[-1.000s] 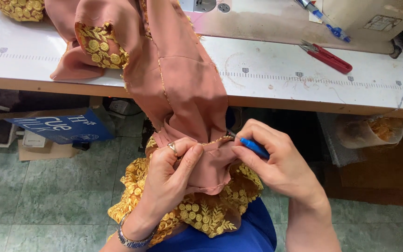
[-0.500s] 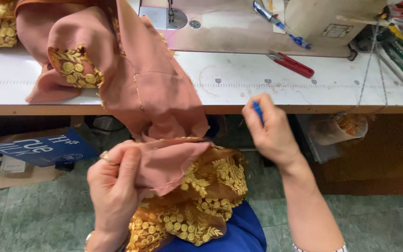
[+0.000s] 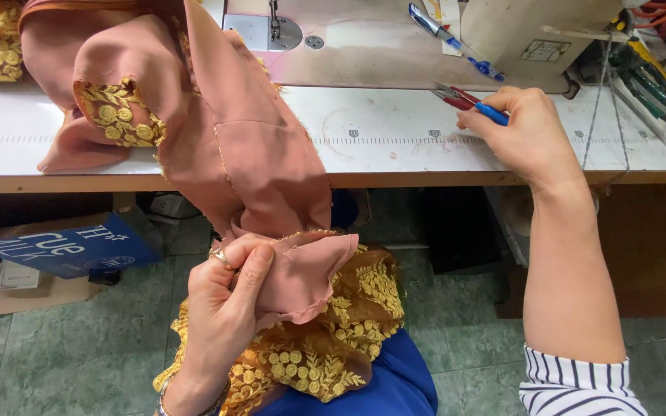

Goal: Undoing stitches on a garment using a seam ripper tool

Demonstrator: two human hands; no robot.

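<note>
Below the sewing table (image 3: 194,146), our left hand (image 3: 225,308) pinches the pink fabric (image 3: 256,154), while our right hand (image 3: 529,135) grips a blue tool (image 3: 492,114) beside red snips (image 3: 452,96) on it.

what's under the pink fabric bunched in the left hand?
Under the pink fabric pinched by the left hand lies gold embroidered lace, over blue cloth on the lap. What the lace's covered part hides cannot be seen.

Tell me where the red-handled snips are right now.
In the head view, the red-handled snips lie on the white table at upper right, just left of the right hand, which holds a blue tool.
</note>
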